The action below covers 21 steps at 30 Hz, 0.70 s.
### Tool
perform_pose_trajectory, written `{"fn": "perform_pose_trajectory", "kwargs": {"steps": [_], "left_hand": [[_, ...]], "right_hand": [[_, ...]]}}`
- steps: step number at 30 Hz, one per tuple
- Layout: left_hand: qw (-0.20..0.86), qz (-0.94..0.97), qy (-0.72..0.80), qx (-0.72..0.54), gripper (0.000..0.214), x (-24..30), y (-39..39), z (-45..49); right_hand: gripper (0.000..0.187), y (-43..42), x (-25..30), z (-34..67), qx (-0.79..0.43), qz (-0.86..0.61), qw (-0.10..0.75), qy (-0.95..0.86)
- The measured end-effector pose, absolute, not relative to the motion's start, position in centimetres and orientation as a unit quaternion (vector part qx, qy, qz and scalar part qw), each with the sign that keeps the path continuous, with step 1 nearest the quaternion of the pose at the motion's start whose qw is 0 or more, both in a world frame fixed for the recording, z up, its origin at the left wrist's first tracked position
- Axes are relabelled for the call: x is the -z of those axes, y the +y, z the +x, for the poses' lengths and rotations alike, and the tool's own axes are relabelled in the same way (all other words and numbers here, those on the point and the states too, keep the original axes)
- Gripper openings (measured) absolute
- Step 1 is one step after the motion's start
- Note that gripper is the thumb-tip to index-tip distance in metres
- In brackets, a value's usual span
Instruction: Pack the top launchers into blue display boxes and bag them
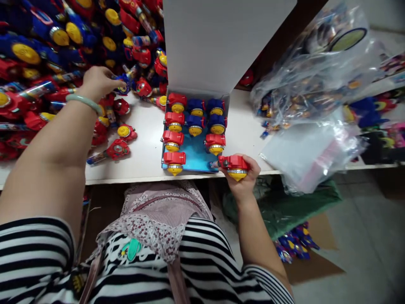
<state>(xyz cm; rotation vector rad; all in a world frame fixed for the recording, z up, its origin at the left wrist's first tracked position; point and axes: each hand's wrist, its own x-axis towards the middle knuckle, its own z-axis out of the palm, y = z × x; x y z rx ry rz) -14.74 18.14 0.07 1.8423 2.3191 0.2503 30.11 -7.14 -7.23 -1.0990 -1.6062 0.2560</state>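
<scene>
Left hand touches blue toy, grip unclear; right hand holds red toy at near right corner of box.

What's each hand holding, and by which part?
The right hand holds a red and yellow toy by its red body. The left hand is at a blue toy; whether it's gripped can't be told.

White tabletop, heaped red and blue toys, open box, clear plastic bags
</scene>
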Motion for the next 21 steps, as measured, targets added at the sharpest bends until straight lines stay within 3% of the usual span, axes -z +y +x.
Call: {"fn": "perform_pose_trajectory", "kwargs": {"steps": [4, 7, 10, 13, 17, 21], "left_hand": [[0.17, 0.567, 0.711, -0.379, 0.033, -1.0, 14.7, -15.0], [0.258, 0.543, 0.639, -0.481, 0.037, -1.4, 11.8, -14.7], [0.347, 0.512, 0.567, -0.544, 0.046, -2.2, 9.0, -13.5], [0.388, 0.547, 0.507, -0.541, 0.041, -3.9, 6.9, -10.5], [0.416, 0.625, 0.497, -0.434, 0.037, -7.1, 5.5, -4.3], [0.562, 0.653, 0.401, -0.31, 0.055, -9.9, 4.8, -1.1]], "right_hand": [[0.067, -7.4, 8.2, 29.6, -0.09, -0.443, 0.484, -0.75], [0.063, -7.6, 8.6, 29.3, -0.074, -0.463, 0.425, -0.775], [0.071, -7.7, 5.8, 30.0, -0.1, -0.477, 0.342, -0.804], [0.076, -6.9, -0.3, 30.2, -0.061, -0.469, 0.259, -0.842], [0.068, -3.6, -7.5, 25.5, 0.026, -0.404, 0.3, -0.864], [0.056, 1.1, -9.0, 20.0, 0.047, -0.34, 0.312, -0.886]]}}
